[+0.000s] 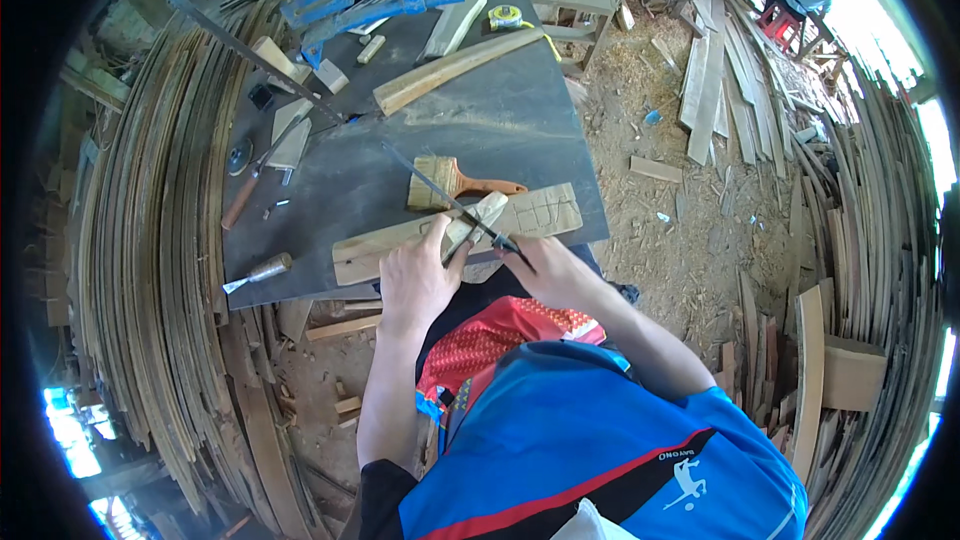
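Observation:
My left hand (412, 285) grips a small pale wood block (487, 208) between thumb and fingers near the table's front edge. In my right hand (552, 272) is the dark handle of a long, thin file (425, 178); its blade lies across the block and points away to the left. Beneath the block rests a flat board (553, 208) with pencil lines on its right end. Just beyond the board lies a wide brush (435, 183) with pale bristles and an orange-brown handle. My fingers hide part of the block and of the file's handle.
A bandsaw blade (250, 52) slants down to the dark table (500, 130) from a blue machine frame (375, 5). A chisel (262, 272), a wooden-handled file (240, 202), a curved wood piece (450, 72) and a tape measure (506, 17) lie on the table. Stacked planks (165, 240) flank it.

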The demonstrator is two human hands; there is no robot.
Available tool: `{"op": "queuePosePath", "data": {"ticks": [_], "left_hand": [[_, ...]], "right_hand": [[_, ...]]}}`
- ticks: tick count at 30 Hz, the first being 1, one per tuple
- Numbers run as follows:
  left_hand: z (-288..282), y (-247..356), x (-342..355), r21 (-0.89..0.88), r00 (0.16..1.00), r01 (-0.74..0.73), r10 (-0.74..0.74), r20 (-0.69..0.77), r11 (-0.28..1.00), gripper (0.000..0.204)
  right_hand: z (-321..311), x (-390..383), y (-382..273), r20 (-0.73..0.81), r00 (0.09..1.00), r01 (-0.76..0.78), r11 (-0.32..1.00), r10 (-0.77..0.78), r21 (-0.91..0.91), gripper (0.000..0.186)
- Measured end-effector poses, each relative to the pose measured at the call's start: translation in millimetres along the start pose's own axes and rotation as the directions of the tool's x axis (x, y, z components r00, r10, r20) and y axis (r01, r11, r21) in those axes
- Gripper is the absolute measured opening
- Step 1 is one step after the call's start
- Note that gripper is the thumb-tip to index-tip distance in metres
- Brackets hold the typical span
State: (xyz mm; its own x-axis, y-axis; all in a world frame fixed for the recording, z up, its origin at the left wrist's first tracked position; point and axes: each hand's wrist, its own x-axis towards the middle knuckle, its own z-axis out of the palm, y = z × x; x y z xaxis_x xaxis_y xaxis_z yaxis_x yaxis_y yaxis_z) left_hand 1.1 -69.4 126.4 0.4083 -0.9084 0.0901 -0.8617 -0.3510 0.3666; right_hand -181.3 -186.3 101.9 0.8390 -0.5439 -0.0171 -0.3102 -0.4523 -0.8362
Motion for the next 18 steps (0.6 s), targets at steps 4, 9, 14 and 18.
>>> {"op": "queuePosePath", "data": {"ticks": [4, 9, 14, 18], "left_hand": [[-6, 5, 3, 0.057, 1.000, -0.009, 0.008, 0.014, 0.998, 0.038], [-23, 12, 27, 0.118, 0.985, -0.168, 0.171, -0.013, 0.979, 0.032], [-23, 23, 70, 0.189, 0.965, -0.250, 0.230, 0.122, 0.950, 0.032], [-7, 29, 123, 0.241, 0.940, -0.331, 0.296, 0.171, 0.912, 0.035]], "right_hand": [[1, -3, -12, -0.027, 0.998, -0.064, 0.998, 0.064, 0.022, 0.026], [2, 2, -6, -0.054, 0.992, -0.099, 0.970, 0.113, 0.221, 0.027], [-3, 16, 11, -0.182, 0.976, -0.084, 0.980, 0.118, 0.183, 0.027], [-45, 41, 19, -0.220, 0.967, -0.144, 0.989, 0.130, -0.047, 0.032]]}}
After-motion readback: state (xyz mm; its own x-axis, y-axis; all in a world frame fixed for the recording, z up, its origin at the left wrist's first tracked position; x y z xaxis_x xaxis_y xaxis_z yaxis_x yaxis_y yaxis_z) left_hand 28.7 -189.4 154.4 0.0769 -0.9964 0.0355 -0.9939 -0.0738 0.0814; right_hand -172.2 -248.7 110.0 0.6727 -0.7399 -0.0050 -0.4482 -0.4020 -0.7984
